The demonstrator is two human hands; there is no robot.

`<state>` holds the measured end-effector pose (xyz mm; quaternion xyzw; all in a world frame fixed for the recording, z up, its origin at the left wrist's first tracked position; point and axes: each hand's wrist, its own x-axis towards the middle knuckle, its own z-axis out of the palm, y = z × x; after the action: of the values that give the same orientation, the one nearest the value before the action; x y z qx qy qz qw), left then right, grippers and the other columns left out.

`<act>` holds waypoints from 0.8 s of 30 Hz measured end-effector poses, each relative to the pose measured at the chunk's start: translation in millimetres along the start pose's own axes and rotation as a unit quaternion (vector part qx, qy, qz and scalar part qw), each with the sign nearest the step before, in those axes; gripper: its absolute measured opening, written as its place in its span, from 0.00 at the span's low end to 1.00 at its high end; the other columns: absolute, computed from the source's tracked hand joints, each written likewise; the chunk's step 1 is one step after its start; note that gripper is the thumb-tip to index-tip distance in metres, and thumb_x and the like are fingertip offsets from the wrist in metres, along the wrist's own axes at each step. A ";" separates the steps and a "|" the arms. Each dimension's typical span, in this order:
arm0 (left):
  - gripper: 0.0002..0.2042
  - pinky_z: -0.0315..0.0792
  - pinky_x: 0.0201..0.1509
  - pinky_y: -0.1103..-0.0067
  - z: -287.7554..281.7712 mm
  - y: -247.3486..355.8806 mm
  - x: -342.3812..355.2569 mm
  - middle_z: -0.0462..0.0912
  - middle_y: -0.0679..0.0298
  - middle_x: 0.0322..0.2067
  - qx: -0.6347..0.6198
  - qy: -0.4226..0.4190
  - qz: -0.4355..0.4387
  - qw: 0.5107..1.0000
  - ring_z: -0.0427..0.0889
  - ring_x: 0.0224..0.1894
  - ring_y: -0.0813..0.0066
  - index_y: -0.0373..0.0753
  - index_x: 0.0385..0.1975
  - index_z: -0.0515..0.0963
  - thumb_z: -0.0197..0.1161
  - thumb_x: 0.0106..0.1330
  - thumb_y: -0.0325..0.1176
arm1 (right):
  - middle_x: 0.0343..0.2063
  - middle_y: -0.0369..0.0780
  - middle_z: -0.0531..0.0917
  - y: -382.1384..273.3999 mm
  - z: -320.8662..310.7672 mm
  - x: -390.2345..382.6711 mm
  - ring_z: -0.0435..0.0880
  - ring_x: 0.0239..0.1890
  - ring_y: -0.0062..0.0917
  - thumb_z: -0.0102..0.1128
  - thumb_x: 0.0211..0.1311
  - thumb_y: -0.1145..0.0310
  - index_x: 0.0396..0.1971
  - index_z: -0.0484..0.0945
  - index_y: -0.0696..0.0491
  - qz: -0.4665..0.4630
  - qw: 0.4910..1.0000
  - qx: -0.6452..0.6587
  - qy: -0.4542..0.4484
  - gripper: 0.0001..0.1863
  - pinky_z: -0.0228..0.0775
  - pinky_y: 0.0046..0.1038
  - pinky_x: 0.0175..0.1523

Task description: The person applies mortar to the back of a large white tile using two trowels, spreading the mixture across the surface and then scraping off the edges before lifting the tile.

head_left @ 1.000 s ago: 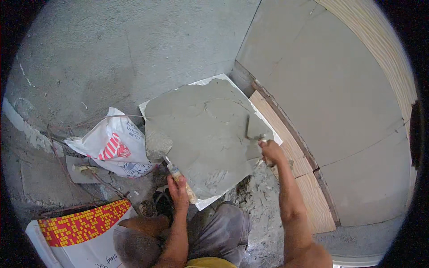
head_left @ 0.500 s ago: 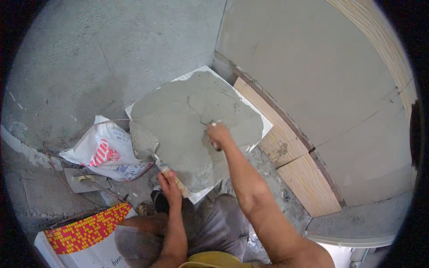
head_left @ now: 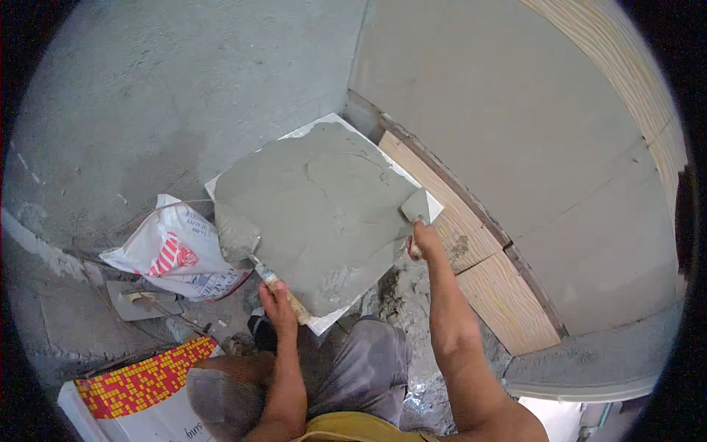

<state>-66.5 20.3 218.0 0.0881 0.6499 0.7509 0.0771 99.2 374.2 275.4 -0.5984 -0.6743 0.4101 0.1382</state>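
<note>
A square white-edged tile lies in front of me, its upper face spread with grey mortar. My right hand is wrapped around the handle of a small pointing trowel; the blade is over the tile's right corner, beside the mortar's edge. In my left hand is the pale, smeared handle of a larger trowel. That trowel's mortar-coated blade lies at the tile's left edge, and its handle slants along the near-left edge.
A white printed bag slumps left of the tile. Nearer me stands a red, yellow and white box. Wood-grain tiles line the base of the right wall. A lumpy mortar pile lies between my right arm and my knee.
My right hand has moved from the middle of the mortar to the tile's right corner with the pointing trowel. The cracks in the mortar's middle look smoother. My left hand stays put.
</note>
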 end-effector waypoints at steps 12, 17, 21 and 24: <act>0.16 0.67 0.44 0.79 -0.1 14.8 -4.7 0.72 0.67 0.34 -0.060 -0.008 -0.047 0.997 0.70 0.37 0.78 0.37 0.45 0.68 0.59 0.69 0.43 | 0.21 0.41 0.75 -135.2 159.8 10.9 0.76 0.16 0.27 0.46 0.71 0.51 0.43 0.71 0.60 -0.024 0.944 0.162 -0.285 0.24 0.70 0.33 0.19; 0.13 0.66 0.43 0.79 -0.2 16.2 -4.6 0.72 0.68 0.33 -0.070 0.004 -0.051 0.996 0.70 0.36 0.78 0.38 0.44 0.69 0.56 0.70 0.41 | 0.19 0.36 0.74 -135.0 138.8 -44.5 0.73 0.14 0.22 0.48 0.69 0.45 0.37 0.72 0.58 -0.085 0.907 -0.014 -0.413 0.26 0.67 0.29 0.19; 0.14 0.66 0.43 0.80 5.9 9.9 -4.9 0.73 0.68 0.34 -0.047 -0.015 -0.043 0.998 0.70 0.36 0.79 0.38 0.44 0.69 0.56 0.71 0.42 | 0.19 0.36 0.75 -113.1 65.4 -80.8 0.74 0.16 0.22 0.51 0.68 0.47 0.32 0.75 0.58 -0.094 0.877 -0.095 -0.461 0.25 0.66 0.28 0.22; 0.16 0.66 0.44 0.79 -6.8 4.9 2.7 0.74 0.67 0.36 -0.054 -0.022 -0.053 0.997 0.70 0.37 0.79 0.37 0.45 0.69 0.56 0.71 0.44 | 0.21 0.35 0.75 -83.1 -2.4 -123.8 0.73 0.20 0.20 0.53 0.66 0.45 0.36 0.77 0.55 -0.135 0.868 -0.165 -0.448 0.25 0.67 0.27 0.25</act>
<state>-70.7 13.6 222.0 0.0660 0.6105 0.7776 0.1353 73.6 265.6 374.3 -0.2680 -0.7957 0.4942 -0.2254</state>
